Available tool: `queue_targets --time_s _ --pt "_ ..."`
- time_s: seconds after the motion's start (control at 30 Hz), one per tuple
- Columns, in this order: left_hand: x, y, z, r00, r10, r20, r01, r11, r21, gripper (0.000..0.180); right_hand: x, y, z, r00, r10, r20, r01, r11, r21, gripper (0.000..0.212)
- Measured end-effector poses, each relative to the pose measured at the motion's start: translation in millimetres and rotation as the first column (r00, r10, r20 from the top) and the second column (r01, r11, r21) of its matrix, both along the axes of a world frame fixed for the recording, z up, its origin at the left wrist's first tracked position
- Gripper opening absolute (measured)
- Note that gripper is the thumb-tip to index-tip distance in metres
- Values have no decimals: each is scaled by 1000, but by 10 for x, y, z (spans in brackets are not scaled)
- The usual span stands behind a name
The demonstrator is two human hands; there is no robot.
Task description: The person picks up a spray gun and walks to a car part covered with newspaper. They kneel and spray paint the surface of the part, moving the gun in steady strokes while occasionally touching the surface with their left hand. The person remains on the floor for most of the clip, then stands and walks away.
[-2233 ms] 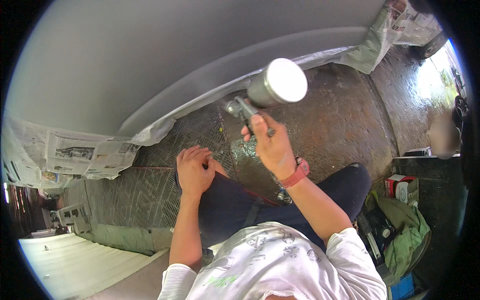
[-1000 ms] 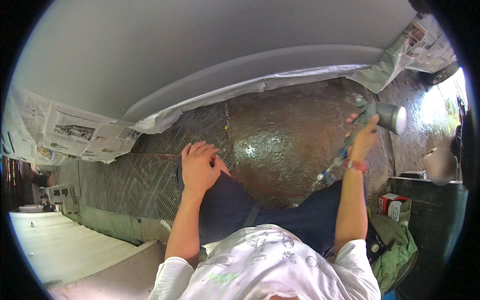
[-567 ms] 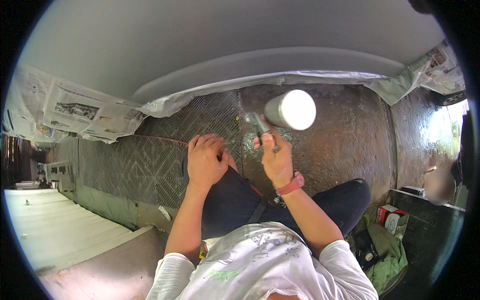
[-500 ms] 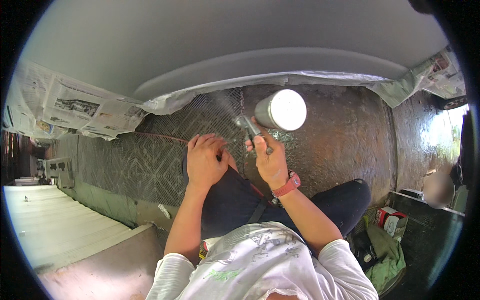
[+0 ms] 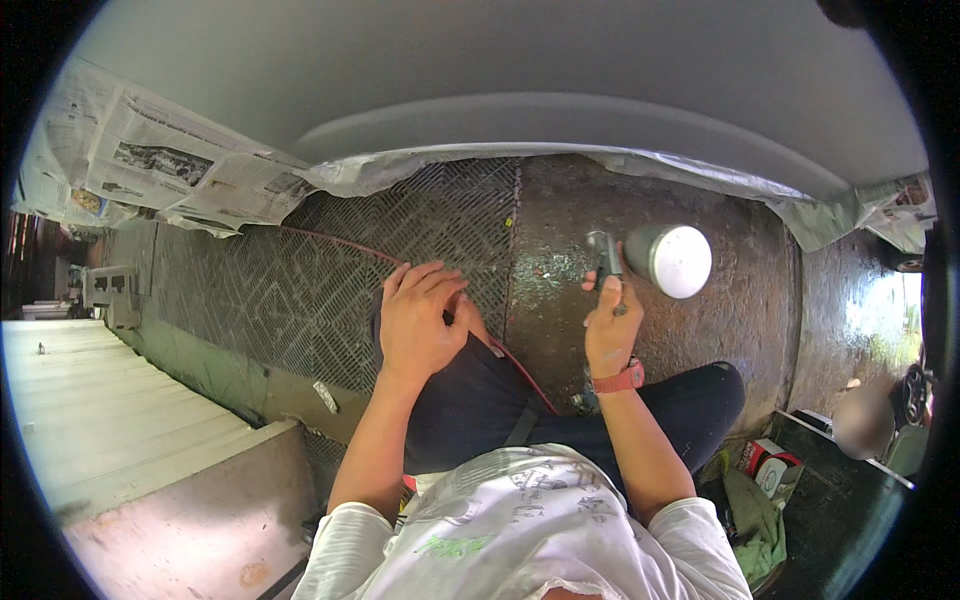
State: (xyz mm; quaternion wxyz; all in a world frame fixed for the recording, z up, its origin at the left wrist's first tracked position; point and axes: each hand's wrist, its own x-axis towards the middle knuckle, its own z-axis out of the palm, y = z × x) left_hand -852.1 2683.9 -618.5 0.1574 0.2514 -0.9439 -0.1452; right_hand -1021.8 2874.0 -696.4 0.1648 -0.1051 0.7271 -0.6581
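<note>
My right hand [image 5: 612, 330] is closed around a metal spray gun [image 5: 606, 262], held over the floor below a large grey panel [image 5: 480, 60]. To the right of the gun is its cup [image 5: 684, 262], grey-sided with a bright white round end. The gun's front end points toward the panel and looks blurred. My fingers on the far side of the handle are partly hidden. On my bent left knee rests my left hand [image 5: 425, 322], fingers stretched out and holding nothing.
Newspaper [image 5: 165, 165] and pale plastic sheeting [image 5: 640, 165] hang along the panel's lower edge. A red hose [image 5: 340, 240] crosses the patterned floor. A white ridged surface [image 5: 120, 420] stands at left. At right are a red-and-white box [image 5: 768, 462] and green cloth [image 5: 755, 510].
My right hand has carried the spray gun to the right, away from my left hand. The left hand stays on the knee. My view has shifted slightly.
</note>
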Motion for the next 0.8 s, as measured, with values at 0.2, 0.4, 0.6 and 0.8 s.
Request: queue_targets --time_s 0.2,0.4,0.6,0.8 --pt "110 -35 35 1000 23 5 -23 1000 -5 20 303 -632 48 934 306 -186 -302 952 46 50" --pt "310 -82 51 997 75 -2 -75 997 -14 22 563 -1363 364 862 460 -211 -476 879 -30 47" --pt "407 -125 47 996 92 -10 -92 996 -4 20 441 -1560 581 899 435 -54 -438 892 -109 45" --pt "313 -118 12 997 68 -35 -67 997 30 20 180 -761 564 975 218 51 -215 974 -66 48"
